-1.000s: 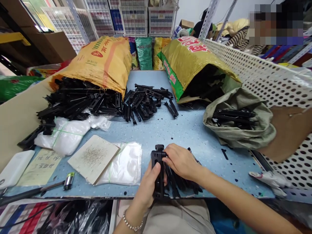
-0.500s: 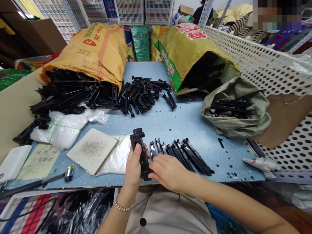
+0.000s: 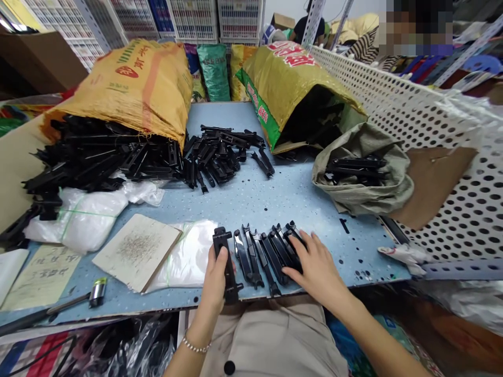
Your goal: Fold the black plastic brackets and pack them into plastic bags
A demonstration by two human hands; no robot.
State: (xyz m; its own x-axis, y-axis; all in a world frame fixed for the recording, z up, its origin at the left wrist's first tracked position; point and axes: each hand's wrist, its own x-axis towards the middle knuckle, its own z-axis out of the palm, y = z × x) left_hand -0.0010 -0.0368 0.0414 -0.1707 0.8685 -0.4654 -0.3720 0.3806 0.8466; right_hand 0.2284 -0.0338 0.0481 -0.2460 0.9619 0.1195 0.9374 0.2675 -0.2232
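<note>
My left hand point(image 3: 213, 283) is closed around a long black plastic part point(image 3: 222, 242), held upright over the table's front edge, with the thumb across its face. Just to the right, several slim black plastic pieces point(image 3: 257, 254) lie side by side in a slanted row on the blue table. My right hand point(image 3: 320, 269) reaches over the right end of that row. Its fingers are apart, touching the last pieces, and the thumb rests near their lower ends. The palm hides part of what lies beneath.
A yellow sack point(image 3: 157, 89) spills a heap of black parts point(image 3: 106, 152) at the left. A green-yellow sack point(image 3: 291, 84) and a grey-green bag point(image 3: 361, 196) stand right. A white board point(image 3: 135, 251), plastic packets point(image 3: 188, 251) and a hammer point(image 3: 70, 303) lie front left.
My right hand has left the part in my left hand and moved right to the end of the row. The row looks fuller on its left side. The view has shifted slightly.
</note>
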